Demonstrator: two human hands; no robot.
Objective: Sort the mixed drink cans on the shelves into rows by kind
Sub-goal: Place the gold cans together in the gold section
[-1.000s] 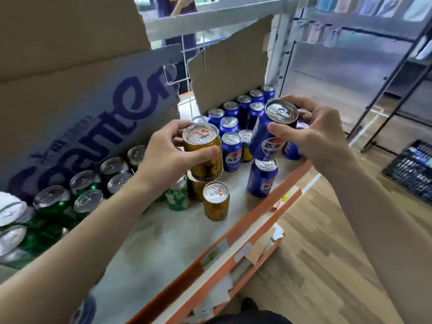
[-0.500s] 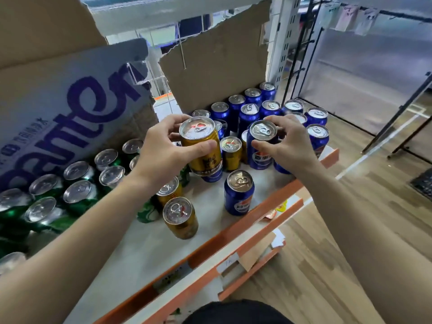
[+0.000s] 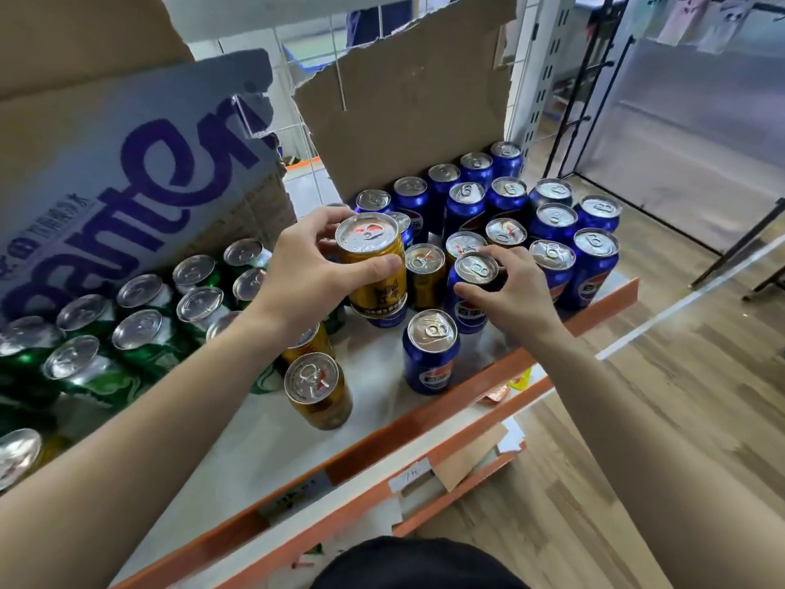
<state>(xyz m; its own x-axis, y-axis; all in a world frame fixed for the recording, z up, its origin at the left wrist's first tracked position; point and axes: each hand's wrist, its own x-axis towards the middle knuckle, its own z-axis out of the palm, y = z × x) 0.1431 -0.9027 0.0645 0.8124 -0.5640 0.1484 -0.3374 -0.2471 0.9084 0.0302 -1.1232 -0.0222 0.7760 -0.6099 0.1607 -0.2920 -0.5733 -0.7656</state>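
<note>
My left hand (image 3: 306, 274) grips a gold can (image 3: 376, 269) and holds it above the white shelf (image 3: 238, 444). My right hand (image 3: 514, 295) has its fingers curled round a blue cola can (image 3: 471, 291) that stands on the shelf beside the other blue cans (image 3: 552, 231). Another blue can (image 3: 429, 352) stands alone near the front. Gold cans stand at the middle (image 3: 424, 269) and the front (image 3: 316, 395). Green cans (image 3: 140, 316) fill the left side.
Torn cardboard panels (image 3: 408, 104) stand behind the cans, one with purple lettering (image 3: 127, 172) on the left. An orange rail (image 3: 424, 423) edges the shelf front, with paper price tags below. Wooden floor (image 3: 637, 461) and black rack legs lie to the right.
My right hand has lowered the blue can from mid-air onto the shelf next to the blue group. My left hand keeps the gold can raised, nearly unmoved.
</note>
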